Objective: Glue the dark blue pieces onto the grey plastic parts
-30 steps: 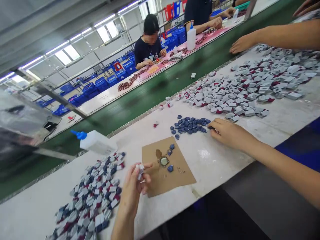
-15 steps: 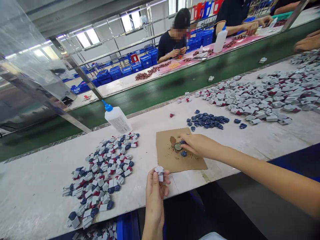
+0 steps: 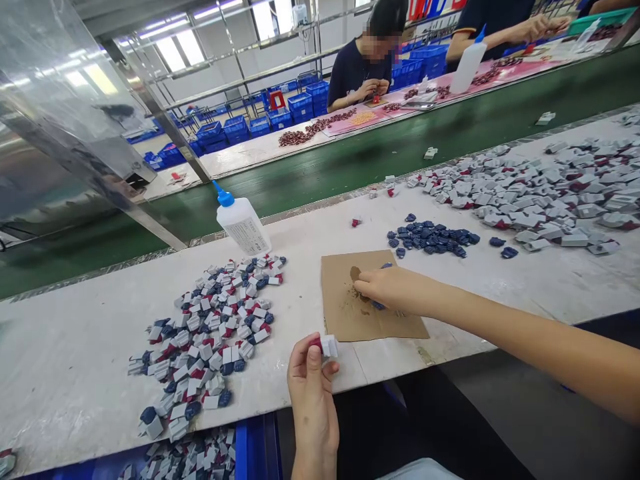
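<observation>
Over brown cardboard [image 3: 345,327], the right hand [image 3: 383,288] reaches, palm down.

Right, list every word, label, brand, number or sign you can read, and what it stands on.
Nothing can be read for certain.
Near bottle with the blue cap: a printed label, too small and blurred to quote.
Far bottle: no legible text.
Gray-and-red piece in the left hand: no legible marking.
</observation>
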The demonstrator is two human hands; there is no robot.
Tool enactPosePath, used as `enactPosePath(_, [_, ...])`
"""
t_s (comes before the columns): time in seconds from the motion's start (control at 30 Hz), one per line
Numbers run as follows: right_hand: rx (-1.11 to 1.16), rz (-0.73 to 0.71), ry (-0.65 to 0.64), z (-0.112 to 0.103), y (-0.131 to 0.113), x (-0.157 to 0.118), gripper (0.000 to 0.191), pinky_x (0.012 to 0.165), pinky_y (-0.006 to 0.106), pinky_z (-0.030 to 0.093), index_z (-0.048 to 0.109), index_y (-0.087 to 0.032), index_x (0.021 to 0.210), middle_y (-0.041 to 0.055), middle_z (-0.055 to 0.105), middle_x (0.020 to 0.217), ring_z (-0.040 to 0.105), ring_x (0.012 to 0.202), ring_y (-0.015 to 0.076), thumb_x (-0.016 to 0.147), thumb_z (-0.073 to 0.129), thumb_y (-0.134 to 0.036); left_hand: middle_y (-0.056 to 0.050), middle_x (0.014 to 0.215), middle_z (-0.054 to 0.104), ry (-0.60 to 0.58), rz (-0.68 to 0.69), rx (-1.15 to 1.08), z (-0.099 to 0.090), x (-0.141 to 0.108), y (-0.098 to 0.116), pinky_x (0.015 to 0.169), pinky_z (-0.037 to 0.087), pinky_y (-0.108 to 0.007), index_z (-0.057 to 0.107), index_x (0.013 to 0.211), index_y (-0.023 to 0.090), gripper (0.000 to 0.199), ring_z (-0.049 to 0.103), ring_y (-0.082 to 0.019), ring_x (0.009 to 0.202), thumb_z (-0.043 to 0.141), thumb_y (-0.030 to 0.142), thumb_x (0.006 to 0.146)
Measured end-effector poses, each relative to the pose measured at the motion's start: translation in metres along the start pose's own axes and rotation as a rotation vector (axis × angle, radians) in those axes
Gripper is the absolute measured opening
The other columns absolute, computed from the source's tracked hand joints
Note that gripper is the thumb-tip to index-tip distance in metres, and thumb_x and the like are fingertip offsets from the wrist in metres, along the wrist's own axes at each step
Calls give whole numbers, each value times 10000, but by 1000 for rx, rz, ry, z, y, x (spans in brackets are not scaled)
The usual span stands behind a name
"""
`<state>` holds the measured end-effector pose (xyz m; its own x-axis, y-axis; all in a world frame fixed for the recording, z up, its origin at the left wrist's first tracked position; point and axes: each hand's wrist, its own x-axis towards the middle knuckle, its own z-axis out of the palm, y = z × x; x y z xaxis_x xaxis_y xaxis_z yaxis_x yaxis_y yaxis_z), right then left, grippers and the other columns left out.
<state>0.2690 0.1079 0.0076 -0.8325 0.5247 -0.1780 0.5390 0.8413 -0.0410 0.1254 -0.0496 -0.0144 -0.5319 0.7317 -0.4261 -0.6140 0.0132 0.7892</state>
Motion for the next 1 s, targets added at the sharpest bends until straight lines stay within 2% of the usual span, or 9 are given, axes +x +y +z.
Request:
enactPosePath(0.07, [0,1,-3,-4,1,1,243,469,248,228,555,-129,832,80,585,837,558,680,167,658,500,32,-22,796,618,21,-8,28,0,0,-1,469,403,-138,679,763,174,339,529,-73,637,749,418,538])
enactPosePath(0.13, [11,18,9,-9,4,0,169,488,246,272,558,-129,844,84,592,847,563,700,170,732,478,-32,-7,701,602,13,-23,28,1,-1,-1,398,338,-116,687,760,157,362,474,-40,542,751,426,527])
enactPosePath(0.2, [123,41,71,-15,7,-5,159,531,244,331,562,-141,876,76,607,856,568,714,165,815,417,-117,16,629,572,9,-61,-12,2,-2,0,359,297,-107,687,769,152,376,428,-20,479,759,419,515])
enactPosePath(0.23, [225,56,119,-19,8,-9,184,555,244,357,565,-151,894,68,615,860,570,718,159,840,389,-153,18,632,576,14,-92,-34,3,-2,0,367,315,-103,684,773,154,378,445,-19,480,765,410,507])
enactPosePath(0.37, [708,163,276,-30,4,-25,197,585,238,416,564,-179,942,44,619,822,571,696,143,829,416,-241,-17,767,648,-24,-206,-57,10,-4,3,499,445,-117,674,763,165,317,603,-83,667,787,315,508])
enactPosePath(0.5, [968,190,322,-37,-13,-38,176,589,240,449,545,-176,906,34,594,778,559,677,135,807,469,-299,-32,831,674,-143,-232,-53,21,-9,6,541,465,-115,671,794,173,279,631,-113,770,776,234,542])
enactPosePath(0.63, [998,107,361,-46,-32,-47,179,558,213,436,568,-185,888,17,592,765,545,648,112,805,503,-330,-24,785,685,-145,-219,-53,31,-16,8,509,448,-106,665,750,166,265,640,-112,730,785,192,514])
enactPosePath(0.8, [957,-24,328,-56,-46,-56,168,566,202,426,585,-184,913,13,614,768,558,647,104,826,488,-290,10,688,671,-147,-184,-61,35,-21,7,480,427,-106,649,702,174,240,642,-104,666,784,185,503])
enactPosePath(1.0, [917,-26,301,-54,-52,-59,186,567,214,412,589,-175,916,38,635,785,557,647,119,845,453,-281,-2,703,660,-154,-168,-33,34,-23,7,482,428,-131,632,712,170,263,642,-130,687,785,200,499])
